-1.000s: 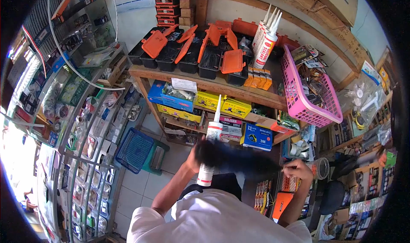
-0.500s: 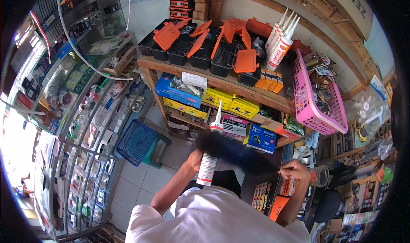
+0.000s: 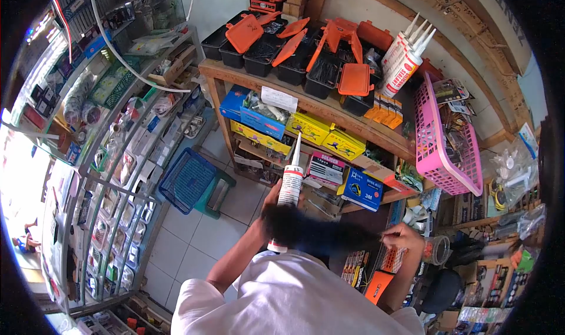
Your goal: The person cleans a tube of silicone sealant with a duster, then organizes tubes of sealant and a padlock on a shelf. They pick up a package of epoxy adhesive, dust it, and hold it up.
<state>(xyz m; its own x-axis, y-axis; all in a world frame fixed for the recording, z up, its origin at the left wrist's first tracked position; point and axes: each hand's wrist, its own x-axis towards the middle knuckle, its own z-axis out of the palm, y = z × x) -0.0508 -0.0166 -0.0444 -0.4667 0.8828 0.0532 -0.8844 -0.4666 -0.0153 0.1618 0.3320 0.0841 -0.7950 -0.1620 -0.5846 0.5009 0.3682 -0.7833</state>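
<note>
My left hand [image 3: 272, 199] is wrapped round a white sealant tube [image 3: 291, 185] with red bands and a pointed nozzle, tilted slightly and pointing away from me. My right hand [image 3: 404, 238] is closed on the end of a dark duster [image 3: 329, 232], which is blurred by motion. The duster's bushy part reaches left across the lower half of the tube and hides it there. Several similar sealant tubes [image 3: 402, 67] stand together on the wooden shelf.
Black cases with orange lids [image 3: 244, 33] line the wooden shelf [image 3: 265, 85]. A pink basket [image 3: 435, 141] is at the right, a blue basket [image 3: 187, 179] on a green stool [image 3: 219, 196] at the left. Glass shelving [image 3: 118, 202] runs along the left.
The duster has moved from the tube's upper part down to its lower part. The shelf and baskets have shifted slightly right in the view.
</note>
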